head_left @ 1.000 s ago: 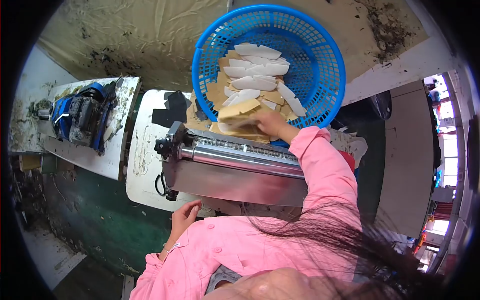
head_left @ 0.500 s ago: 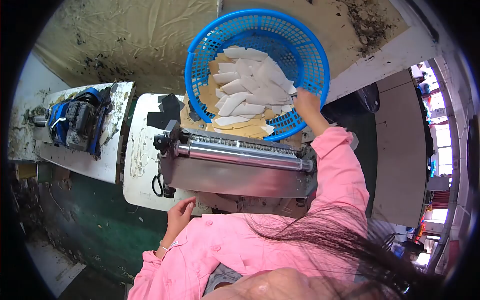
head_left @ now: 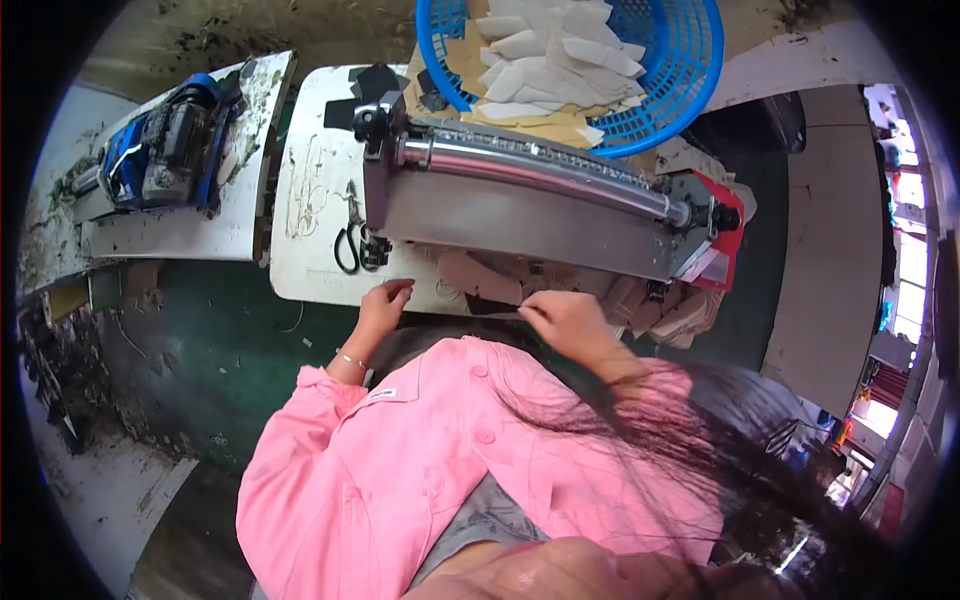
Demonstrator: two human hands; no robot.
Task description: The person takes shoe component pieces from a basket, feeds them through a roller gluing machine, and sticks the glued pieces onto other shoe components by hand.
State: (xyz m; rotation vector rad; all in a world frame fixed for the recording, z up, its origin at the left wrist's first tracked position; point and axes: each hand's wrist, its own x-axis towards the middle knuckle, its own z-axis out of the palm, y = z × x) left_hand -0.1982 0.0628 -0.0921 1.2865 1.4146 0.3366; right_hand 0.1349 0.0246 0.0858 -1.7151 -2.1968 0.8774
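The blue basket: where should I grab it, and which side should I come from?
Probably grip the right rim of the basket, coming from the right. The rim makes a raised edge to hook round, the pale pieces are heaped away from that side, and the machine crowds the near edge.

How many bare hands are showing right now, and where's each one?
2: the left hand by the near edge of the white table, and the right hand on the near side of the metal roller. Others could be hidden in the background.
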